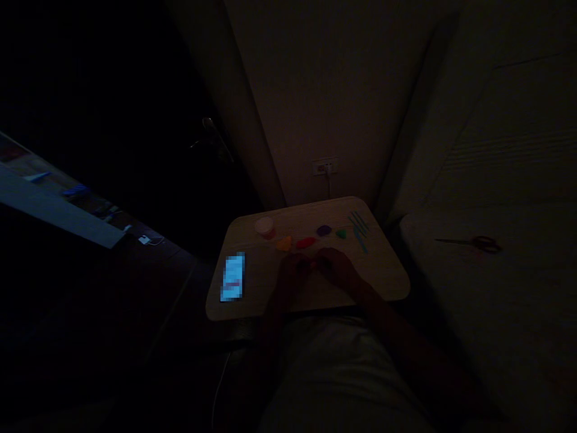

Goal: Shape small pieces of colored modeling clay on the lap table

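Note:
Both hands meet low over a small wooden table in very dim light. My left hand and my right hand are closed around a small red lump that looks like modelling clay, pinched between the fingertips. Just beyond the fingers lies a larger red piece. An orange lump is to its left, a purple lump and a green lump to its right. Finger details are lost in the dark.
A pale tub stands at the table's back left, and a lit phone lies at the left. Thin green sticks and a blue strip lie back right. Scissors rest on a pale surface to the right. A wall socket holds a plug.

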`<state>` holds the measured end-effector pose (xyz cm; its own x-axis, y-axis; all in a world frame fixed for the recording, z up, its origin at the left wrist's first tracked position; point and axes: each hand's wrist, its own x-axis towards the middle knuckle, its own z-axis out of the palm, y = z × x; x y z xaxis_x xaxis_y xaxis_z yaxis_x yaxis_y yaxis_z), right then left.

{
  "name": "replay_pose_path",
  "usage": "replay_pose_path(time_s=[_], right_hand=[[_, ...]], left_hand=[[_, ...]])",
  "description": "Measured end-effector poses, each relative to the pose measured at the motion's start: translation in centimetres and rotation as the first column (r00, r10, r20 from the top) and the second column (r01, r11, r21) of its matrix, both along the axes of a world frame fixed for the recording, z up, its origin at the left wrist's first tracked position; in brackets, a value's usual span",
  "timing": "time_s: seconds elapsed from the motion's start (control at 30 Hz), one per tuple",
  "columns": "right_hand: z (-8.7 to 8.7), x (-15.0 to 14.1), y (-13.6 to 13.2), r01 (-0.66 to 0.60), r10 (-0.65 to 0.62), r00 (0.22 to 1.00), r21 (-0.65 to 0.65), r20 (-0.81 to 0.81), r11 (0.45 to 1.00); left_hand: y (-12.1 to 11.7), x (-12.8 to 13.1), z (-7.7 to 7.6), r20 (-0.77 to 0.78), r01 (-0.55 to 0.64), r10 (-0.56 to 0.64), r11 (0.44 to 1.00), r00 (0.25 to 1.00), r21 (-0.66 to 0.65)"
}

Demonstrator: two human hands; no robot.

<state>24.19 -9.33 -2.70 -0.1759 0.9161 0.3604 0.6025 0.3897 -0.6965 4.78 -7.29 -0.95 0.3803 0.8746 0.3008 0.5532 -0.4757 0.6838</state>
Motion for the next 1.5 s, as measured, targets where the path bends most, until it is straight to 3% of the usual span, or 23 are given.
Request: replay_pose_path(time_s=[0.2, 0.43, 0.67, 0.83, 1.1, 1.5], right_hand=[[-0.3, -0.1, 0.0, -0.002, 0.002, 0.999, 0.003, -0.037, 1.0], [0.1, 0.3, 0.4, 0.011, -0.001, 0.956, 0.035, -0.292, 0.999], [0.2, 0.4, 0.3, 0.051, -0.083, 0.871, -0.079, -0.485, 0.996], [-0.3, 0.6, 0.3, 0.009, -0.059, 0.886, -0.111, -0.46, 0.994], [-0.1, 0.5, 0.3, 0.028, -0.063, 0.893, -0.084, -0.447, 0.996], [0.7, 0.3, 0.0, 0.059, -0.082, 0.925, -0.074, -0.372, 0.996]], left_hand=[[-0.2, 0.4, -0.1, 0.021, 0.009, -0.008, 1.0, 1.0, -0.005], [-0.2, 0.2, -0.2, 0.157, -0.029, 0.042, 0.996, 0.987, -0.087], [0.0, 0.0, -0.6, 0.145, -0.023, 0.034, 0.997, 0.989, -0.076], [0.0, -0.1, -0.4, 0.146, 0.01, -0.002, 0.999, 0.989, -0.051], [0.1, -0.1, -0.2, 0.084, 0.161, -0.168, 0.983, 0.982, 0.086], [-0.1, -0.3, -0.1, 0.003, 0.184, -0.185, 0.981, 0.983, 0.06]])
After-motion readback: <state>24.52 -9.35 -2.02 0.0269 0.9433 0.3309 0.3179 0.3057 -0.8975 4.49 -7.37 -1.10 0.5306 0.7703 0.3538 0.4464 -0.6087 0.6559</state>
